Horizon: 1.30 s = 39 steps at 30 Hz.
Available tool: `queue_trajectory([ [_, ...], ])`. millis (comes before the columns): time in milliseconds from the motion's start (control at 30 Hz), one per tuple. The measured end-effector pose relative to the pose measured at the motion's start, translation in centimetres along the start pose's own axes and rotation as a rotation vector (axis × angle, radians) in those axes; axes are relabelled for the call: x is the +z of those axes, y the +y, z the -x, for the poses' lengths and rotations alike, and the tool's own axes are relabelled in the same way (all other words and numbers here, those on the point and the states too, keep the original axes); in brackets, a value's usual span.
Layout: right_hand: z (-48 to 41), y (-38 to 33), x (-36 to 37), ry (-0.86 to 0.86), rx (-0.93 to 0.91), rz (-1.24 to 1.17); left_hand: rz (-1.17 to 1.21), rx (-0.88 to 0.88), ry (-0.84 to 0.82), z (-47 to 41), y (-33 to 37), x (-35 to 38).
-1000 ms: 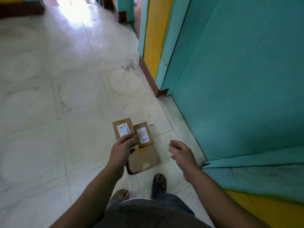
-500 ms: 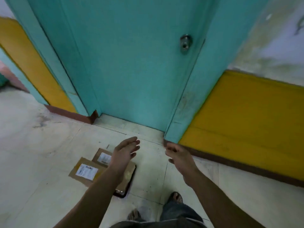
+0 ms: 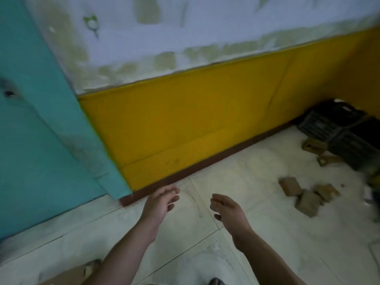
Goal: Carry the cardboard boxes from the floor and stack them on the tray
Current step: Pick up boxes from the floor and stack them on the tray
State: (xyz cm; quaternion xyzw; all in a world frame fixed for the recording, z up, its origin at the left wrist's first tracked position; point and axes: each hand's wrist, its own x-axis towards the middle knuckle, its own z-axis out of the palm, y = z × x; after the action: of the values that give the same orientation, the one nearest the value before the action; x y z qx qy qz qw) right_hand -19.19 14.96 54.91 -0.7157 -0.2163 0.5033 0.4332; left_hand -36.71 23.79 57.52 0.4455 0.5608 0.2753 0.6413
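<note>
Both hands, left hand (image 3: 159, 204) and right hand (image 3: 230, 210), are hanging empty, fingers loosely spread; cardboard boxes (image 3: 304, 194) are still lying at right, waiting to be carried.

Scruffy hallway corner, teal door and a mustard-yellow wall

The floor (image 3: 257, 171) is pale, worn stone tile with thin joint lines, kinda dusty. A teal door (image 3: 30, 140) and its frame fill the left side. The wall (image 3: 205, 112) next to it is yellow down low with a dark brown skirting strip (image 3: 205, 169) at the bottom, and patchy, peeling whitish paint (image 3: 185, 23) above. Light is dim and flat, and everything's a bit motion-blurred.
</note>
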Motion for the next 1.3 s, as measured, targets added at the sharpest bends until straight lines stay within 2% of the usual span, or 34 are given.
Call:
queue_trajectory([
  [167,-0.3,3.6,-16.1,0.216,0.042,-0.109,-0.136,-0.021,-0.247,-0.9,-0.6,16.7],
  [467,-1.5,6.7,-31.0,0.430,0.133,-0.291,-0.364,-0.049,-0.522,-3.1,-0.7,34.7],
  [700,-8.1,6.2,-42.3,0.577,0.200,-0.352,-0.467,-0.042,-0.642,-9.5,0.2,49.9],
  [833,-10.8,4.6,-49.0,0.643,0.285,-0.372,-0.457,-0.125,-0.691,-13.1,2.1,58.7],
  [967,-13.4,3.4,-55.7,0.724,0.314,-0.440,-0.529,-0.130,-0.767,-16.0,4.5,67.8],
  [1067,-14.1,2.8,-58.1,0.738,0.355,-0.493,-0.543,-0.156,-0.810,-17.0,5.5,71.5],
  [1133,-16.0,2.8,-62.1,0.772,0.368,-0.547,-0.570,-0.153,-0.848,-18.5,5.6,76.6],
  [1300,-21.8,3.5,-73.4,0.749,0.382,-0.583,-0.615,-0.171,-0.821,-21.2,5.3,88.4],
])
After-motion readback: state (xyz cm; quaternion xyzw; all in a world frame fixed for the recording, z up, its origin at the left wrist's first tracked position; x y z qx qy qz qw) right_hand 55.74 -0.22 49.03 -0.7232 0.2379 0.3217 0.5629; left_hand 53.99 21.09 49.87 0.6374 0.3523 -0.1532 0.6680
